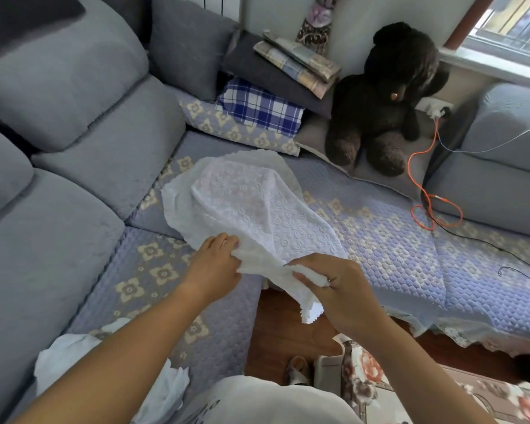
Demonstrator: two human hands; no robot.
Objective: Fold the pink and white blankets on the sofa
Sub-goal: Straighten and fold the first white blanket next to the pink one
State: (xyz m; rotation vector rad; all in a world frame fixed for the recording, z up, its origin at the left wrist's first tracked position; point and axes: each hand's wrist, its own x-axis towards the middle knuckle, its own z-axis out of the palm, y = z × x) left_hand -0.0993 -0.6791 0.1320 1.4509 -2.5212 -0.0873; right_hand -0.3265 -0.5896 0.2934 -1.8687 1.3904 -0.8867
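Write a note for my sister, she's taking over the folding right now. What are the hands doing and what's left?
Left hand: pinching the near edge of the white lace blanket.
Right hand: gripping the same bunched edge beside it.
The blanket's far end lies spread on the sofa's quilted seat cover; its near corner dangles over the floor. A pinkish layer shows faintly through the lace.
A crumpled white cloth lies on the seat near the left arm.
Done: nothing looks neatly folded yet.
Left: straighten this blanket, fold it, then probably the crumpled one.
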